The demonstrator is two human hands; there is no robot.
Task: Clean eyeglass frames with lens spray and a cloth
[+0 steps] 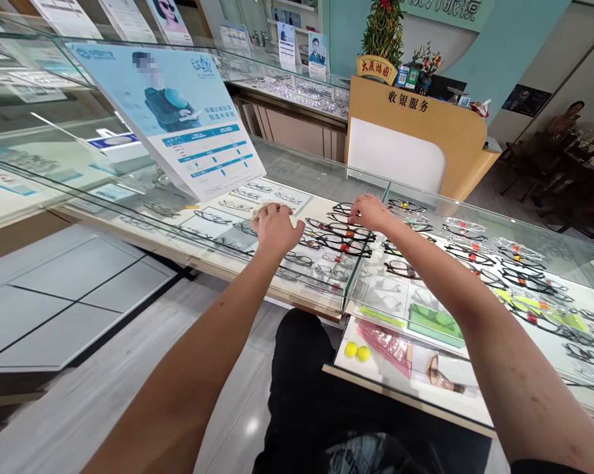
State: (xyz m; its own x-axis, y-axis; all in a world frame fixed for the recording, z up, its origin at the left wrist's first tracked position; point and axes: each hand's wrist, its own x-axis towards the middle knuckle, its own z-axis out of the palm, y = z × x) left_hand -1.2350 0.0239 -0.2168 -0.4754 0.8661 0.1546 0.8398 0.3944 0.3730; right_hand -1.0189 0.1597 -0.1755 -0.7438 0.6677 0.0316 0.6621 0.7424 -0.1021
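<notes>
Above the glass display counter (321,172), my left hand (276,232) is held palm down. Its fingers are bent and its thumb stands apart, with nothing visible in it. My right hand (370,212) reaches to the far end of a row of dark-framed eyeglasses. Its fingers are closed at the side of a black pair of eyeglasses (343,208); the fingertips are partly hidden. Nearer to me, another black pair of eyeglasses (346,247) with a red tag lies in the same row, between my hands.
More tagged eyeglasses (521,280) spread along the counter to the right. A leaning sign (218,148) stands on the left. An open drawer (376,368) by my legs holds yellow round cases (357,351) and a pink packet (388,345). Beyond is a wooden reception desk (455,148).
</notes>
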